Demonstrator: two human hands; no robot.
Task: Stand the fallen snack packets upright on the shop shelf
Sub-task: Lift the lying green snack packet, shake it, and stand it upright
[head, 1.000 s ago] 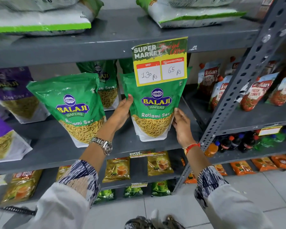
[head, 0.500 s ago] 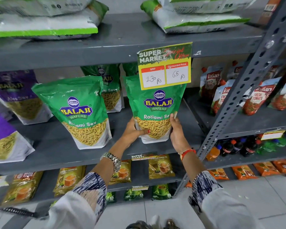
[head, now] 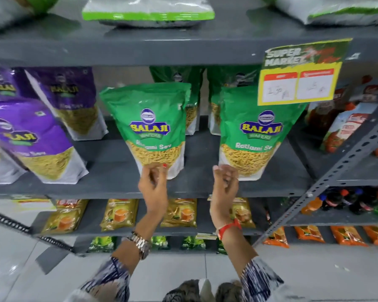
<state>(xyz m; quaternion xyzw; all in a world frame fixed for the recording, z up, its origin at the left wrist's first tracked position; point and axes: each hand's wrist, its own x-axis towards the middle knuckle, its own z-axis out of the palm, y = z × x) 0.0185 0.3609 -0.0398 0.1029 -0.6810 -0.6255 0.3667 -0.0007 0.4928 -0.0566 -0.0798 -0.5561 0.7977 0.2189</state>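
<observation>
Two green Balaji Ratlami Sev packets stand upright on the grey middle shelf [head: 205, 188]. The left green packet [head: 155, 127] has my left hand [head: 153, 186] just under it, fingertips and thumb touching its bottom edge without a clear grip. The right green packet [head: 255, 136] stands on its own. My right hand [head: 225, 184] hovers at that packet's lower left corner, fingers loosely curled and holding nothing. More green packets [head: 192, 88] stand behind them. To the left, purple Balaji packets [head: 35, 140] lean backward.
A yellow price sign [head: 299, 79] hangs from the shelf above and covers the right packet's top corner. A slotted steel post [head: 340, 166] rises on the right, with ketchup pouches [head: 345, 131] beyond it. Yellow packets [head: 118, 214] and bottles [head: 336, 201] fill the lower shelves.
Both hands have let go of the right green packet, which now stands alone. My left hand has shifted left to the other green packet. The view has swung left.
</observation>
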